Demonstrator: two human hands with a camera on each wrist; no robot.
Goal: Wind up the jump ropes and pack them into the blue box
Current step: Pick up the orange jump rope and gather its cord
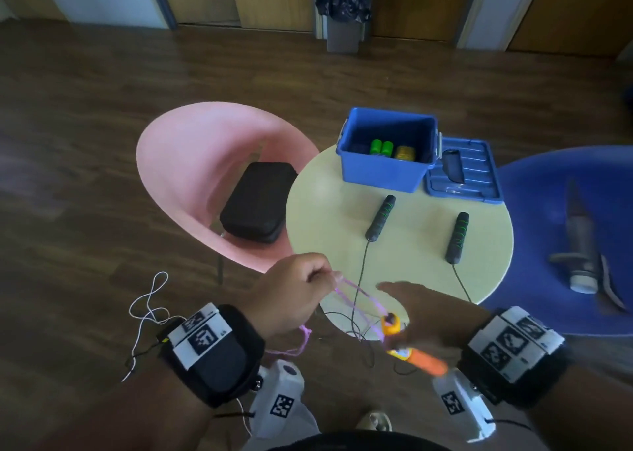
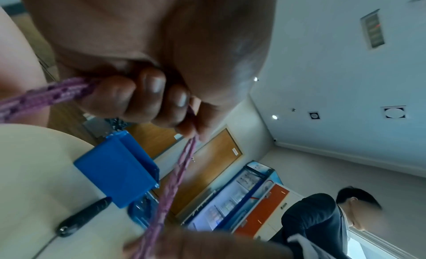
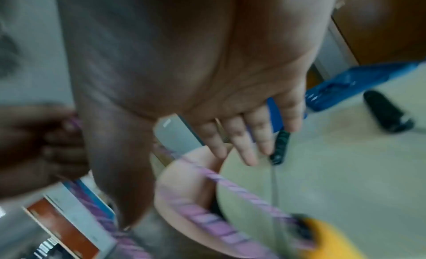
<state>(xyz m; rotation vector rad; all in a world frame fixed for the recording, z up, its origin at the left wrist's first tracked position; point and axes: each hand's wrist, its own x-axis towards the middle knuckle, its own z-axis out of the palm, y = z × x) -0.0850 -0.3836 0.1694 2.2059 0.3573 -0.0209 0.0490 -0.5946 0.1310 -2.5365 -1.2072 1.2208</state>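
One purple jump rope, pinched in left hand; right hand beside it, fingers straight. Two black handles beyond; one blue box.

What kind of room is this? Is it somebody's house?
Probably not a house: more likely an office break room or lounge. There is a glass-fronted drinks fridge, a lined rubbish bin and bright plastic chairs.
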